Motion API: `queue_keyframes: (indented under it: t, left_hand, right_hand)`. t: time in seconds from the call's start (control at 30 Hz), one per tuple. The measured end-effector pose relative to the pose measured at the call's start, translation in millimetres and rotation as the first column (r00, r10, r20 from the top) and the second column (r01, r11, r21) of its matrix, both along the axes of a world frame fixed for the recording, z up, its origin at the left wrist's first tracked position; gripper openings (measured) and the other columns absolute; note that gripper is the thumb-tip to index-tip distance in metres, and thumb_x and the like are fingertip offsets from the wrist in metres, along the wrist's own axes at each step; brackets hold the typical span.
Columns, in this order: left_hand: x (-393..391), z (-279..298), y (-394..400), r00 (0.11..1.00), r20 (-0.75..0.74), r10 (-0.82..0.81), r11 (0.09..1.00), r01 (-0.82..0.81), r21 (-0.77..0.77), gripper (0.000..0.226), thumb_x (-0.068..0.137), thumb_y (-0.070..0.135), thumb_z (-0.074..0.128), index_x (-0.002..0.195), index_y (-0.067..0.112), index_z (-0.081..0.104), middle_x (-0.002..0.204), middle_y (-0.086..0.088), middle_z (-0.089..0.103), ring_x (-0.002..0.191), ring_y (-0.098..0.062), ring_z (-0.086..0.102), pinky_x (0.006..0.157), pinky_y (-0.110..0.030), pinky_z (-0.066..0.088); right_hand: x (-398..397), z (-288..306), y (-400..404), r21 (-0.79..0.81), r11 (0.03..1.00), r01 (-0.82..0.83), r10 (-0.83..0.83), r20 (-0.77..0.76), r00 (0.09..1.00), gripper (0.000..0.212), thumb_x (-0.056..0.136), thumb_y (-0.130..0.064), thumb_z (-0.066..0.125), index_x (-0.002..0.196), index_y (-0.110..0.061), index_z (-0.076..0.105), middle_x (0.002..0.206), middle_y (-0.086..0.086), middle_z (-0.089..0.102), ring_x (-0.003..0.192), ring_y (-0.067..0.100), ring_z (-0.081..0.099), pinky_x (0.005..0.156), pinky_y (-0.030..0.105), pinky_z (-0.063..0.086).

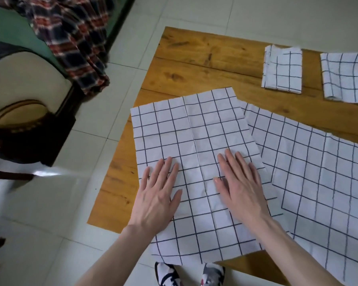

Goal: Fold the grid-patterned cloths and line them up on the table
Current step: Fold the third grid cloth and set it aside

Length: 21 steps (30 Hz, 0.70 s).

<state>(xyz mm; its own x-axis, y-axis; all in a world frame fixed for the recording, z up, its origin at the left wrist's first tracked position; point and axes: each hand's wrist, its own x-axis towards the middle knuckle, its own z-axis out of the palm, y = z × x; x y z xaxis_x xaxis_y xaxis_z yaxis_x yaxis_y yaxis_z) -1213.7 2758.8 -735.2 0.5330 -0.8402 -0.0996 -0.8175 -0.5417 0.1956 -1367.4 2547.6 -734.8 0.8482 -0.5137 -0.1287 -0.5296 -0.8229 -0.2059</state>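
A white cloth with a black grid (186, 124) lies spread flat on the wooden table (205, 65), its near edge hanging over the front. My left hand (158, 195) and my right hand (241, 184) rest palm down on it, fingers spread, holding nothing. A second unfolded grid cloth (318, 172) lies to the right, partly under the first. Two folded grid cloths sit side by side at the far right: one (282, 70) and another (342, 77).
The table stands on a white tiled floor (91, 203). A bed with a green sheet and a plaid blanket (74, 42) is at the upper left, a chair with a cream cushion (23, 79) beside it. My shoes (188, 274) show below the table's front edge.
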Motion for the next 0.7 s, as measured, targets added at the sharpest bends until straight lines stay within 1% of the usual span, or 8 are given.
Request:
queue_keyframes:
  t: [0.1,0.17,0.23,0.33,0.43,0.53,0.63,0.7]
  left_hand:
    - [22.1,-0.3,-3.2,0.997,0.021,-0.068,0.998,0.068,-0.013,0.066,0.109,0.047,0.033,0.167,0.018,0.018,0.175,-0.003,0.010,0.162,-0.021,0.003,0.129,-0.051,0.016]
    - [36.4,-0.1,-4.5,0.994,0.037,-0.103,0.994,0.104,-0.025,0.066,0.109,0.047,0.034,0.166,0.018,0.021,0.175,-0.002,0.013,0.162,-0.021,0.004,0.128,-0.050,0.016]
    - [45.6,0.5,-5.6,0.992,0.044,-0.114,0.993,0.116,-0.037,0.066,0.108,0.047,0.037,0.166,0.018,0.024,0.174,-0.002,0.015,0.162,-0.020,0.006,0.129,-0.048,0.014]
    - [47.6,1.2,-5.3,0.994,0.035,-0.105,0.992,0.107,-0.059,0.065,0.107,0.045,0.039,0.165,0.016,0.027,0.173,-0.001,0.019,0.161,-0.019,0.009,0.129,-0.047,0.014]
    - [44.6,0.2,-2.9,0.995,0.041,-0.093,0.992,0.096,-0.088,0.062,0.108,0.043,0.040,0.163,0.015,0.031,0.172,-0.001,0.024,0.161,-0.019,0.014,0.129,-0.046,0.015]
    - [42.9,-0.7,-2.5,0.997,0.032,-0.077,0.989,0.081,-0.127,0.061,0.107,0.043,0.043,0.161,0.015,0.037,0.170,-0.001,0.029,0.159,-0.020,0.021,0.128,-0.047,0.020]
    - [44.1,-1.2,-4.1,0.998,0.015,-0.057,0.985,0.059,-0.160,0.061,0.106,0.045,0.044,0.159,0.015,0.040,0.169,-0.001,0.032,0.158,-0.020,0.025,0.127,-0.047,0.022]
    - [47.6,-0.7,-5.5,0.999,0.012,-0.045,0.984,0.046,-0.170,0.062,0.105,0.047,0.044,0.158,0.015,0.042,0.168,-0.001,0.034,0.158,-0.020,0.026,0.127,-0.046,0.022]
  right_hand:
    - [5.9,3.7,-0.7,-0.072,0.997,0.018,-0.015,0.037,0.999,0.061,0.108,-0.050,0.030,0.164,-0.026,0.027,0.173,-0.002,0.022,0.159,0.022,0.018,0.125,0.045,0.024]
    - [10.7,4.5,-2.3,-0.111,0.994,0.023,-0.012,0.094,0.996,0.056,0.107,-0.045,0.036,0.158,-0.023,0.042,0.165,0.002,0.039,0.151,0.026,0.035,0.117,0.047,0.035]
    - [14.1,4.1,-5.4,-0.134,0.991,0.018,0.006,0.178,0.984,0.049,0.105,-0.042,0.045,0.148,-0.022,0.055,0.154,0.003,0.051,0.140,0.027,0.046,0.110,0.046,0.038]
    - [15.8,4.8,-11.2,-0.144,0.989,-0.006,0.048,0.289,0.956,0.039,0.099,-0.040,0.056,0.131,-0.022,0.069,0.140,0.001,0.061,0.127,0.027,0.054,0.106,0.044,0.038]
    - [16.3,3.9,-17.0,-0.173,0.984,-0.048,0.106,0.341,0.934,0.029,0.096,-0.035,0.063,0.120,-0.021,0.074,0.132,-0.001,0.065,0.118,0.026,0.057,0.103,0.043,0.038]
    - [16.8,1.3,-20.2,-0.181,0.979,-0.090,0.154,0.382,0.911,0.023,0.096,-0.030,0.066,0.115,-0.020,0.075,0.126,-0.002,0.067,0.113,0.024,0.058,0.102,0.041,0.040]
    - [19.6,-4.8,-25.0,-0.143,0.980,-0.140,0.187,0.409,0.893,0.021,0.099,-0.023,0.067,0.118,-0.017,0.074,0.130,-0.001,0.067,0.115,0.023,0.061,0.101,0.042,0.046]
    - [25.6,-8.0,-32.2,-0.087,0.979,-0.182,0.202,0.399,0.895,0.026,0.099,-0.023,0.069,0.124,-0.015,0.072,0.136,-0.001,0.064,0.119,0.026,0.062,0.099,0.046,0.050]
